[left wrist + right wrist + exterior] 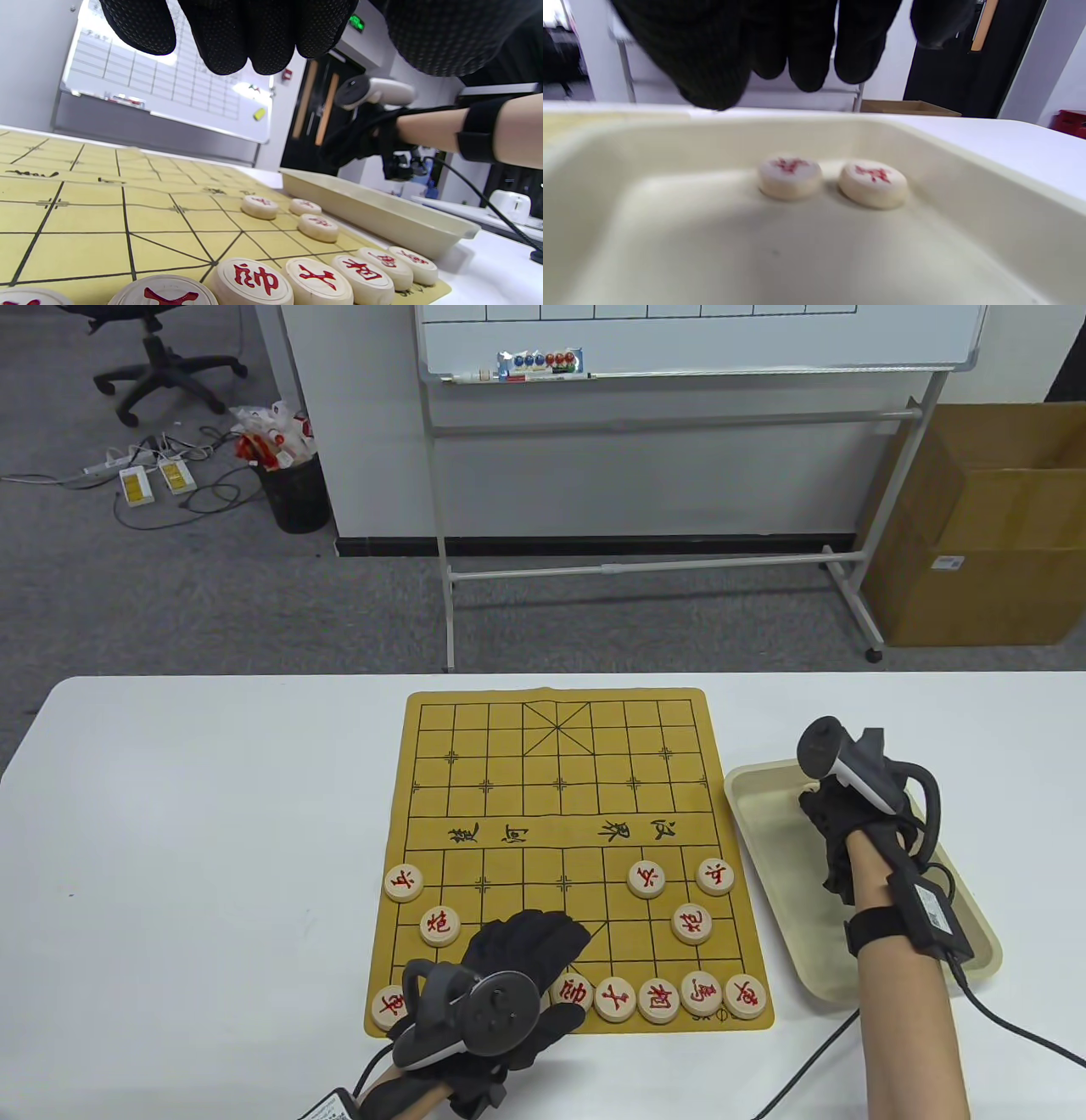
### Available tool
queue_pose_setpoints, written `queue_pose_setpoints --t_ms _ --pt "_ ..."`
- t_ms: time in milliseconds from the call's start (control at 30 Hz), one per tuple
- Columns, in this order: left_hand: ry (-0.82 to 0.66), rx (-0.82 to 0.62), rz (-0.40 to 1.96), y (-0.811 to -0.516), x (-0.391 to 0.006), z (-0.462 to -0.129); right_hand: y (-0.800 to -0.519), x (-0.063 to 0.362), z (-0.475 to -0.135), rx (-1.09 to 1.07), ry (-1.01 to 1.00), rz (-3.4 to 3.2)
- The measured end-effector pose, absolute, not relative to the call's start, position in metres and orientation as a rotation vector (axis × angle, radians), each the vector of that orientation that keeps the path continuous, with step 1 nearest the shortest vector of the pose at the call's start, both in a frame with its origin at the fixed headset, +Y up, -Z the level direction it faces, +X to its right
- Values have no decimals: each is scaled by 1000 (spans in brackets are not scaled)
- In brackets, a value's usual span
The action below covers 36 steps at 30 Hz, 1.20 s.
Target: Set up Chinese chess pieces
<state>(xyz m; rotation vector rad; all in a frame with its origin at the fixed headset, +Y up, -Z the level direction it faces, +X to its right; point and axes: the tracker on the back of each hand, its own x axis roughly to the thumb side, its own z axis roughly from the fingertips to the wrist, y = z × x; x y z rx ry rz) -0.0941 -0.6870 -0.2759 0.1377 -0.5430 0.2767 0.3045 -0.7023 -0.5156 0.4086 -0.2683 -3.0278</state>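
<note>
The yellow chess board (509, 814) lies mid-table. Several round wooden pieces with red characters stand on its near half: a bottom row (615, 999), two cannons (439, 926) (691, 923) and three soldiers (403, 882). My left hand (530, 946) hovers flat over the bottom row's left part, fingers spread and empty, hiding some pieces. In the left wrist view its fingertips (229, 46) hang above the row (252, 279). My right hand (827, 814) is over the cream tray (764, 814), fingers (806, 55) open just above two red pieces (790, 176) (873, 183) lying in the tray.
The tray (373, 207) sits right of the board, close to its edge. A whiteboard stand (645, 568) and a cardboard box (984, 526) stand on the floor behind the table. A cable (1010, 1027) runs from my right wrist across the table.
</note>
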Motion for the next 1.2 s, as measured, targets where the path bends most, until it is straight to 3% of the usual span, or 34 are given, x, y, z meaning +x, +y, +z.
queue_pose_setpoints --t_ms 100,267,367,867,1033,1200 --pt "-550 130 283 -687 -93 -276 -721 301 -529 429 -363 -2962" --pt "-564 117 286 -688 -92 -275 -743 296 -538 418 -359 -2829" --pt "-564 120 282 -688 -91 -274 -746 295 -535 375 -224 -2815" --pt "-551 123 281 -687 -91 -275 -749 296 -530 353 -210 -2865" --pt "-542 143 284 -683 -93 -275 -732 293 -515 315 -68 -2901" --pt "-546 169 307 -681 -95 -273 -680 254 -487 111 192 -2967"
